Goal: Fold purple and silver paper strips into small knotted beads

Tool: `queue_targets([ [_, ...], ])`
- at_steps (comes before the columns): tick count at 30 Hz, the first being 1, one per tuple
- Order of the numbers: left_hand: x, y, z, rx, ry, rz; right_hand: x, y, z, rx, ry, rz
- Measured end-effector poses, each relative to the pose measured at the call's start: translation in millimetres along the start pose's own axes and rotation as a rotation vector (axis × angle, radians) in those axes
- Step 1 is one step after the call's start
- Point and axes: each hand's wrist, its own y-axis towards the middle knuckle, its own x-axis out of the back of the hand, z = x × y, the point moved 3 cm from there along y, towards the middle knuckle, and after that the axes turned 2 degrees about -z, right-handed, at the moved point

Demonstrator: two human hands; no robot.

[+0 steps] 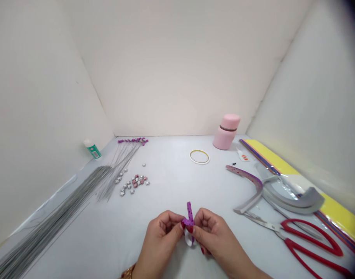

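Between my two hands, low in the middle of the view, is a purple paper strip (189,211) with dark spots. One end of it sticks up, and a loop with a white inner side hangs below the fingertips. My left hand (165,235) pinches the strip from the left with thumb and finger. From the right, my right hand (213,235) grips it the same way, its thumb close to the left thumb. Part of the fold is hidden behind the fingertips.
Grey wires (61,209) lie at left, near small folded stars (138,180), purple-tipped stems (133,140) and a glue stick (92,149). Toward the back are a tape ring (200,156) and pink flask (226,131). Red-handled scissors (284,228), paper strips (296,199) and yellow sheets (282,164) lie right.
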Motion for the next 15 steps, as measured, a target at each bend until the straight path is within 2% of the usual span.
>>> queue_targets([
  [4,-2.8,-1.5,1.7,-0.006,0.045,0.08,2.5,1.4,-0.6,0.019,0.078,0.027],
  [11,-1.9,-0.1,7.8,-0.011,0.056,0.114,0.1,-1.3,1.7,-0.008,0.151,0.231],
  [15,-3.2,-2.7,5.1,-0.044,0.167,0.148,8.2,0.8,3.0,0.04,0.158,0.09],
])
